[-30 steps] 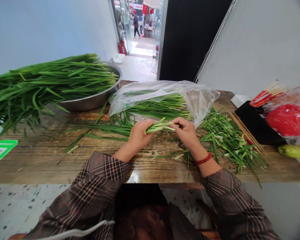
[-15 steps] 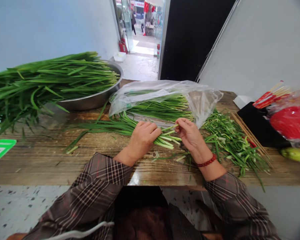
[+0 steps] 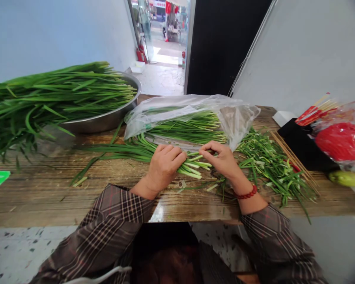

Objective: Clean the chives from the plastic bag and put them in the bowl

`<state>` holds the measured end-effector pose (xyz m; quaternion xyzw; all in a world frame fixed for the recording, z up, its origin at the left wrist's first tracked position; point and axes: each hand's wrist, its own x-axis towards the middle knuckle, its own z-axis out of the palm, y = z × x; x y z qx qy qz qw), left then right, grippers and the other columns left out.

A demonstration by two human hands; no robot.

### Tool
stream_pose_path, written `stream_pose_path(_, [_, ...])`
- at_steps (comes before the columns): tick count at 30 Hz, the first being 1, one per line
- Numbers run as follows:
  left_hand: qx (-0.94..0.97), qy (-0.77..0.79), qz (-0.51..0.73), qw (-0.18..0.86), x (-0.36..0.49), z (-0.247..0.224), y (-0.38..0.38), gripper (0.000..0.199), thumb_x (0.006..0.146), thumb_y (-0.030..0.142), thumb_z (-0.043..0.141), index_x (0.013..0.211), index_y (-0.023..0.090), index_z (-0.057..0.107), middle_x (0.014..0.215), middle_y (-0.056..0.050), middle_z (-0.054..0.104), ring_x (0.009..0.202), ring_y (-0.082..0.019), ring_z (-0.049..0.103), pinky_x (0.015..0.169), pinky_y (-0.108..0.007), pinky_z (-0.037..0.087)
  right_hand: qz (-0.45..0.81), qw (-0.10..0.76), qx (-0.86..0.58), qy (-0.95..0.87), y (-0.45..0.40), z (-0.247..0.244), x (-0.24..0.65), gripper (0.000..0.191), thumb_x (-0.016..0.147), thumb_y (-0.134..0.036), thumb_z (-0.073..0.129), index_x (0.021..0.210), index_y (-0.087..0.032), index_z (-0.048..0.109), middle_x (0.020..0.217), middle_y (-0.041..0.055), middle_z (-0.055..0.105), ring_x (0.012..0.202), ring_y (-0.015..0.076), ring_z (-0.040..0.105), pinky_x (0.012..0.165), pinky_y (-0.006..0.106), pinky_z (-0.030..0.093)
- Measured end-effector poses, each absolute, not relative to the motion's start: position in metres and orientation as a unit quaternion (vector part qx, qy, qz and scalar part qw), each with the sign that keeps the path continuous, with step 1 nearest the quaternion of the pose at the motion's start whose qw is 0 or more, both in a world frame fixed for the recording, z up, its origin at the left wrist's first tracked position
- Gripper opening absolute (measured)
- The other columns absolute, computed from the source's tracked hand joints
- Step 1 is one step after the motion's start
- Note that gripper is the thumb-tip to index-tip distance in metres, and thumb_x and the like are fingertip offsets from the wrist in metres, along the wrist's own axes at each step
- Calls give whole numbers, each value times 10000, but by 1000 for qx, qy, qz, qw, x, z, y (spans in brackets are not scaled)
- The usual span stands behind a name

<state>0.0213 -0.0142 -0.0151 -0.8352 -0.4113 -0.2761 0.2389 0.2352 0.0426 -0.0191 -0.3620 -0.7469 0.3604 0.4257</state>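
Observation:
A small bunch of green chives [image 3: 130,152] is gripped in my left hand [image 3: 164,167], its pale stem ends sticking out to the right. My right hand [image 3: 221,157] is at those ends, thumb and forefinger pinched near one stem tip; what lies between them is too small to tell. Behind my hands, more chives [image 3: 192,128] lie in a clear plastic bag [image 3: 168,104]. A heap of loose trimmed leaves [image 3: 269,165] lies right of my right hand.
A metal basin [image 3: 103,120] at the left holds a large pile of chives [image 3: 62,92]. At the right are a black box [image 3: 306,152] with chopsticks, a red bundle in plastic [image 3: 343,140] and a yellow-green fruit [image 3: 346,178]. Scraps lie on the wooden table [image 3: 106,201].
My right hand has shifted slightly along the stem ends, its fingers more extended. My left hand still holds the bunch. The whole view has moved a little.

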Motion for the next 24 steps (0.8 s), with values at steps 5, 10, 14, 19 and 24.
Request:
stream_pose_path(5, [-836,-407,-279,241,24,-13,-15,153,913,141,448,871,183,588,779,-46,638,710,-193,501,653,-347,326,475,471,-376,-641,39,-29,218,169,788,-354,663,730,-197,639,692,-20,566,652,121,480,621,262,366])
stream_pose_path(10, [-839,-403,-274,241,25,-12,-16,136,896,138,464,847,182,582,759,-44,630,692,-194,492,652,-345,324,589,540,-353,-485,43,-30,216,251,745,-405,711,682,-194,590,676,-30,503,632,102,427,594,237,346])
stream_pose_path(14, [-837,-414,-288,213,22,-17,-14,72,855,160,528,892,174,588,791,-53,639,735,-204,520,669,-349,338,594,594,-328,-432,50,-19,237,335,773,-470,699,651,-203,538,626,-46,431,576,98,385,558,238,343])
stream_pose_path(19, [-823,-441,-315,169,19,-20,-11,109,864,198,542,952,179,604,827,-54,649,761,-202,542,675,-343,346,424,560,-383,-600,53,-12,260,197,808,-391,678,739,-214,624,739,-14,582,702,128,523,689,274,424])
stream_pose_path(24, [-823,-443,-309,177,19,-18,-12,117,879,229,545,963,183,612,817,-55,654,738,-202,534,678,-340,345,323,456,-331,-761,47,-11,253,144,827,-314,652,956,-254,677,1016,33,671,972,196,598,862,357,458])
